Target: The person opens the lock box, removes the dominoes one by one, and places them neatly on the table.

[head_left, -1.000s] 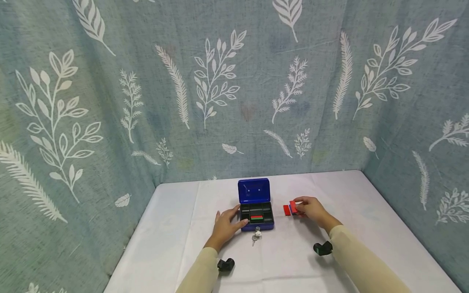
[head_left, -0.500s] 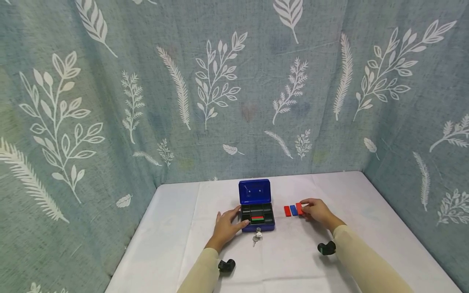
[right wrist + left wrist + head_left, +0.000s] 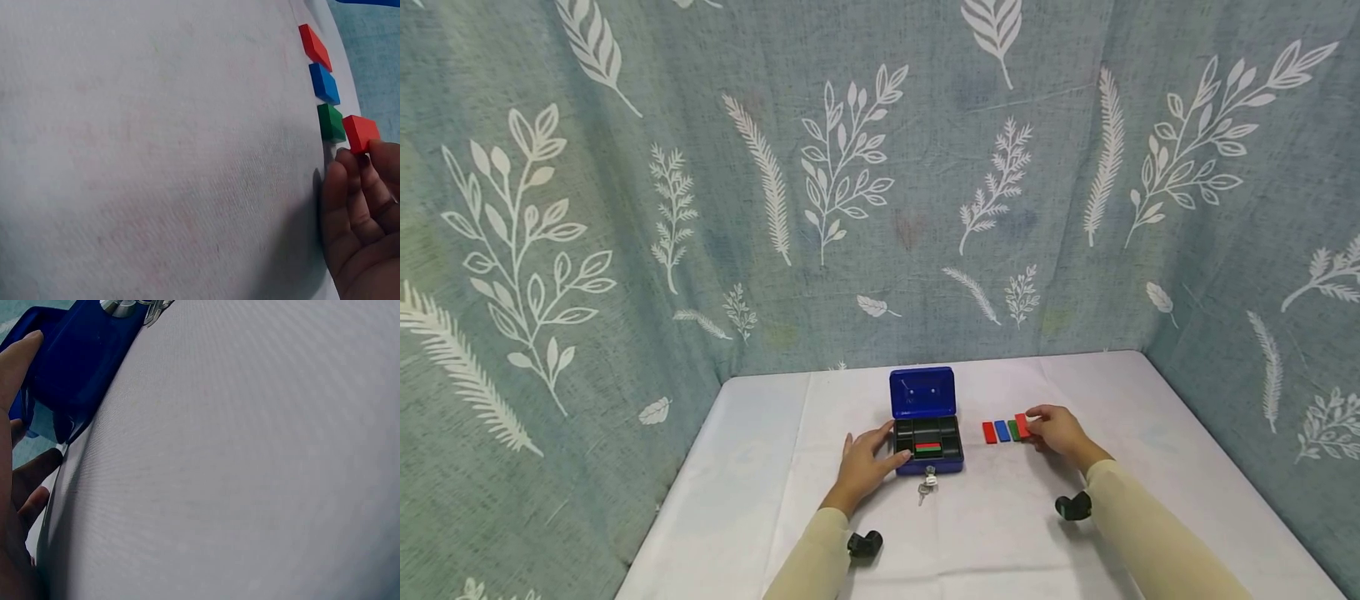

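I see blue box (image 3: 950, 465) on counter (image 3: 760, 483), lid (image 3: 922, 392) up, black tray (image 3: 927, 436) inside; red and green pieces (image 3: 928, 447) in front middle compartment, keys (image 3: 922, 492) at lock. Right of it, flat row: red block (image 3: 989, 432), blue block (image 3: 1002, 431), green block (image 3: 1014, 430). Second red block (image 3: 360, 133) pinched in right hand (image 3: 1060, 432), beside green.

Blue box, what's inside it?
Inside the blue box is a black tray, with a red piece and a green piece toward its front middle. Anything underneath the tray is covered.
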A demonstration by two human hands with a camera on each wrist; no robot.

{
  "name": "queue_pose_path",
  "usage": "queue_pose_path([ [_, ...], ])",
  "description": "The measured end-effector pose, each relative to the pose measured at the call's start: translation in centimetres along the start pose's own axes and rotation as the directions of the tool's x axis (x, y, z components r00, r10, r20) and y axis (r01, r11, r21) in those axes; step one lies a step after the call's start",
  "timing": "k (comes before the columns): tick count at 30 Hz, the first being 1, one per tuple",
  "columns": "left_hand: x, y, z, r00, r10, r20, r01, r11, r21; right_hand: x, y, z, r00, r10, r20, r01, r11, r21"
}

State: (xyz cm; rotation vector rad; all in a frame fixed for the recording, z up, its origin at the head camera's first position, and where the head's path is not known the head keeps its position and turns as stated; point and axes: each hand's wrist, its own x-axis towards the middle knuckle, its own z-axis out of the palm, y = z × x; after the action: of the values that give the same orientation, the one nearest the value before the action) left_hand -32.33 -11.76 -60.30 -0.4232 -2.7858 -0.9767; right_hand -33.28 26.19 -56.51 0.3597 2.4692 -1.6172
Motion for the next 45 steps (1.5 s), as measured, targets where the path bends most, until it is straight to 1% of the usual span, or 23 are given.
queue_pose_path([
  [4,-0.06,-0.03,0.07,1.000,-0.007,0.005,0.007,1.000,0.003,-0.17,-0.10,-0.34,1.000,0.003,-0.009,-0.004,1.000,-0.031],
  [12,0.04,-0.17,0.23,1.000,-0.011,0.003,0.011,1.000,0.015,-0.15,-0.16,-0.84,0.999,-0.023,-0.031,0.018,0.989,-0.149],
  [19,0.03,-0.17,0.17,1.000,-0.012,0.006,0.012,1.000,0.007,-0.16,-0.09,-1.00,0.998,-0.017,-0.052,0.006,0.978,-0.207],
  [28,0.03,-0.16,0.16,1.000,-0.017,0.009,0.017,1.000,0.005,-0.19,-0.15,-0.86,0.999,-0.020,-0.045,0.009,0.973,-0.229],
  [41,0.00,0.00,0.07,0.999,-0.033,0.025,0.033,0.999,0.012,0.30,0.28,-0.64,0.998,-0.009,-0.065,-0.006,0.971,-0.239],
  [45,0.00,-0.04,0.05,0.999,-0.030,0.024,0.029,1.000,0.011,0.22,0.01,-0.53,0.997,-0.006,-0.071,-0.013,0.965,-0.261],
])
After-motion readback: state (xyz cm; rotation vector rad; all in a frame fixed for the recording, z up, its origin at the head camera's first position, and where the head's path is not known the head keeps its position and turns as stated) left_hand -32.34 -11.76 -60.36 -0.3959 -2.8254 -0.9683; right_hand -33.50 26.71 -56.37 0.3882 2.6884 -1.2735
